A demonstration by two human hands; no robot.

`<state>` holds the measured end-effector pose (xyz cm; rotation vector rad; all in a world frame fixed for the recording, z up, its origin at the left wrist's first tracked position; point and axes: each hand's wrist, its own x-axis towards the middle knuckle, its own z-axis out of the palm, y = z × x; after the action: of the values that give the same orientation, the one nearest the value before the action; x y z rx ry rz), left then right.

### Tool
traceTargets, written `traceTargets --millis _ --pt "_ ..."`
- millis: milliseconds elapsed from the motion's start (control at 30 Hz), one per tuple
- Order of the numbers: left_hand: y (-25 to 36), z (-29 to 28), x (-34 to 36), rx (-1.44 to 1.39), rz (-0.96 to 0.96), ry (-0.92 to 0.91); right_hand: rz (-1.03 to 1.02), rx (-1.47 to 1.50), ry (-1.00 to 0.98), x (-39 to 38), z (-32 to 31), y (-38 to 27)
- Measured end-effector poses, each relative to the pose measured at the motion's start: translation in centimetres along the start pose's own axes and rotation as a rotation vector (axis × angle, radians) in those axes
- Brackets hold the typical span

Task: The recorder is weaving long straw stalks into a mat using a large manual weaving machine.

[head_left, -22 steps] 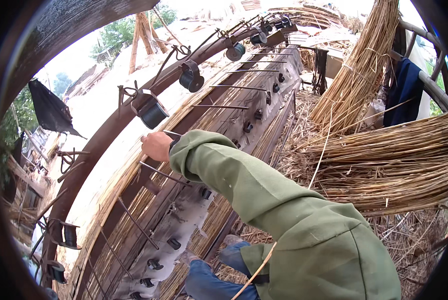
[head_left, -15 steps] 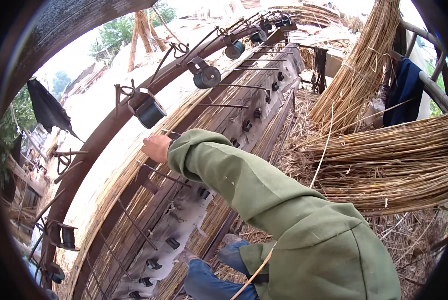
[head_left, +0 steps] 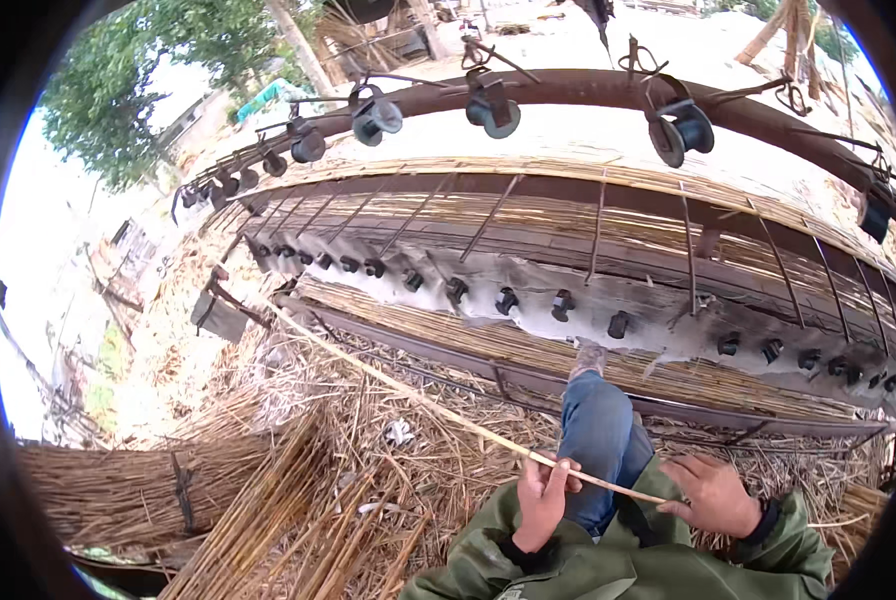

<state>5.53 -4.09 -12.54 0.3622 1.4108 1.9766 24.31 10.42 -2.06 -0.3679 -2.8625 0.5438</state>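
A long pale reed [head_left: 418,398] slants from the metal frame at the left down across my lap. My left hand [head_left: 545,500] pinches it between thumb and bent fingers. Farther right, my right hand [head_left: 713,492] lies palm down with curled fingers over the reed's lower part, the thumb against it. Some of the reed is hidden under that hand, and a thin tip shows past the right cuff. Both hands are above my blue-trousered leg [head_left: 596,425].
Ahead, a long metal frame [head_left: 418,345] holds reeds, thin rods and a row of dark knobs [head_left: 562,304]. Wire spools [head_left: 493,108] hang from its curved upper bar. Reed bundles [head_left: 148,490] lie at the left, with loose straw [head_left: 368,480] on the ground.
Before, one arm stretched over the reeds on the frame. Now both hands are close to my body, holding a long reed. The view has swung, so the frame runs across it.
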Motion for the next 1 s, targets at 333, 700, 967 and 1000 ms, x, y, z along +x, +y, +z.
traceTargets --millis 333,700,967,1000 --pt "2.5 -0.7 -0.6 -0.078 0.058 0.049 0.354 0.232 0.241 -6.9 7.3 -1.1" --pt "0.8 -3.9 -0.3 0.644 0.313 -0.125 0.106 0.014 0.329 -5.8 6.7 -0.8" --pt "1.1 -2.4 0.8 0.708 0.272 -0.214 0.086 -0.044 0.448 -4.7 6.6 -0.6" --pt "1.2 -2.3 1.0 0.717 0.271 -0.217 0.083 -0.042 0.460 -4.4 6.6 -0.4"
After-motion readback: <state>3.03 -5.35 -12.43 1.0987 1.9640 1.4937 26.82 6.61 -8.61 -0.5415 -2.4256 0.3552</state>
